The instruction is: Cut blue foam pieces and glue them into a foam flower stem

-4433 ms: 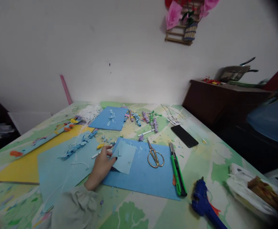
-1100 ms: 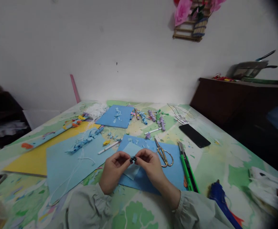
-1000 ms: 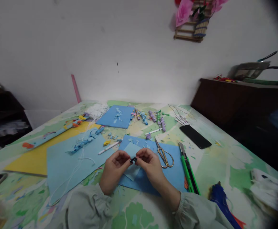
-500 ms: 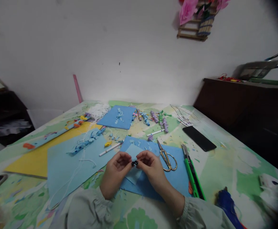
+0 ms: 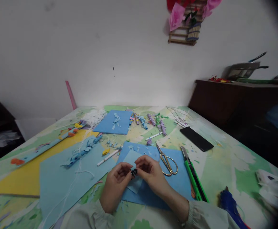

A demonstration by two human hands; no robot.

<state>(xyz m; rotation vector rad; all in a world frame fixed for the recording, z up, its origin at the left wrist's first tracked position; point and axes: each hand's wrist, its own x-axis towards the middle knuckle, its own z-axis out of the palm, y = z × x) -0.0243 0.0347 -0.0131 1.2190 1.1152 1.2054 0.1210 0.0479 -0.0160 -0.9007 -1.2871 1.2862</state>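
Both hands meet above a blue foam sheet point(image 5: 153, 198) and a smaller pale blue piece point(image 5: 134, 158) lying on it. My left hand point(image 5: 116, 183) is closed in a pinch, thumb against fingers. Facing it, my right hand point(image 5: 152, 173) pinches in the same way, its fingertips almost touching the left ones. What sits between the fingertips is too small and hidden to name. Gold-handled scissors point(image 5: 167, 162) lie on the blue sheet just right of my right hand. Beyond them is a green utility knife point(image 5: 194, 178).
A black phone point(image 5: 196, 138) and a blue glue gun point(image 5: 230, 203) lie to the right. White pens point(image 5: 108, 157), a yellow sheet point(image 5: 19, 183), a light blue sheet point(image 5: 55, 178), white shredded paper point(image 5: 94, 118) and curled paper pieces point(image 5: 163, 127) spread over the table.
The view has tilted up and turned slightly, so the table objects sit a little lower and to the left. Both hands stay pinched together, slightly lower in the picture.
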